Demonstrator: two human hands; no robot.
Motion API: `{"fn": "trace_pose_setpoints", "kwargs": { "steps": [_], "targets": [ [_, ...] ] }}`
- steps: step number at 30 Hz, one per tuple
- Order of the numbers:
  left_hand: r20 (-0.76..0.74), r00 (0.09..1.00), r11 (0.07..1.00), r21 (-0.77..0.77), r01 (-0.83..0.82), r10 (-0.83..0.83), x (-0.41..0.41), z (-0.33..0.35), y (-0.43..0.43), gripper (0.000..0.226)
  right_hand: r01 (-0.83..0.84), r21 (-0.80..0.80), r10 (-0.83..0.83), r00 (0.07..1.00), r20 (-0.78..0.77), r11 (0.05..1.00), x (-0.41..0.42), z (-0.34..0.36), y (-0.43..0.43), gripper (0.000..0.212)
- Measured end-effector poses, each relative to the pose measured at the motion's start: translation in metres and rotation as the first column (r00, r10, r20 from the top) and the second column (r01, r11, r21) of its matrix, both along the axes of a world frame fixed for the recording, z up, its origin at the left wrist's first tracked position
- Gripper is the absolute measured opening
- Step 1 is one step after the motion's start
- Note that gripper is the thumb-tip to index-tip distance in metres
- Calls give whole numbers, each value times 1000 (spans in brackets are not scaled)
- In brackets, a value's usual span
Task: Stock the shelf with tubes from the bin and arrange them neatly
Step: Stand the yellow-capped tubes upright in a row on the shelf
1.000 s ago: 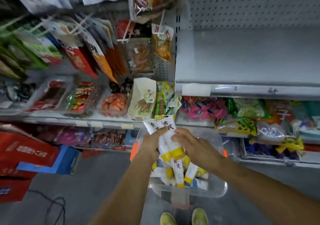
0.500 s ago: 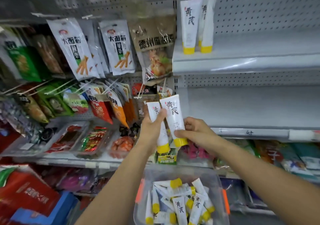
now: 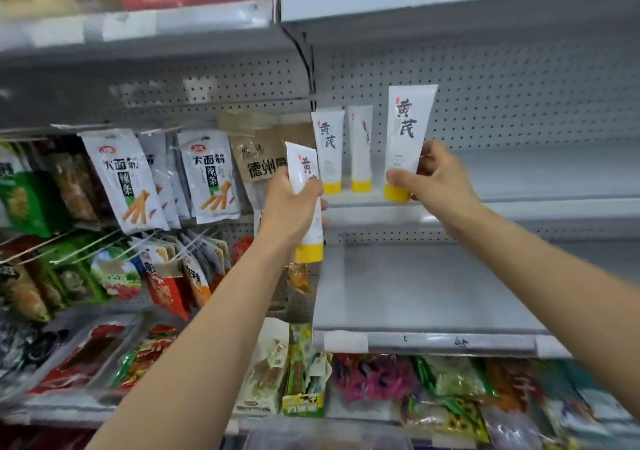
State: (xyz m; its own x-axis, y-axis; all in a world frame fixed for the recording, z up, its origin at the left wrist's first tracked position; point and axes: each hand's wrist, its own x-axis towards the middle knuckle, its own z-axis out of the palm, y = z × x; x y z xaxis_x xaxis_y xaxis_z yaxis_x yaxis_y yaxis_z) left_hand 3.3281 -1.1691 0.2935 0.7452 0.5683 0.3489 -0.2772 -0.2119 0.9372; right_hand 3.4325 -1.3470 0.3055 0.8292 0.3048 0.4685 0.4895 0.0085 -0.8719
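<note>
Right hand: is gripping the lower part of a white tube, thumb lying across the front just above the cap and fingers curling round behind.
Right tube: is standing upright, yellow cap down, just to the right of the two tubes already placed. Its cap is sitting at the shelf's front edge and seems to be touching the board, though the angle leaves that unsure.
Left hand: is wrapping round the middle of a second tube, fingers closing about it.
Left tube: is leaning slightly, cap down, in front of the upright between the two bays. Its cap is hanging free below the level of the stocked shelf.
Standing tubes: two are standing cap down, side by side with a narrow gap, at the shelf's left end.
Shelf: grey metal, is running rightward in front of the pegboard.
Lower shelf: is lying directly beneath.
Snack packets: are hanging on hooks in the left bay.
</note>
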Motion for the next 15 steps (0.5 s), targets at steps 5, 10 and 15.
{"fn": "trace_pose_setpoints", "kwargs": {
  "steps": [5, 10, 15],
  "targets": [
    [-16, 1000, 1000, 26, 6, -6, 33, 16, -6, 29, 110, -226, -109, 994, 17, 968, 72, 14, -2, 53],
    [-7, 998, 998, 25, -60, 60, 63, 20, -10, 24, 185, -425, -159, 983, 96, 886, 126, 3, 18, 54],
    [-9, 997, 996, 20, -82, 82, 79, 21, -7, 23, 210, -467, -162, 977, 141, 859, 163, 2, 43, 56]
  ]
}}
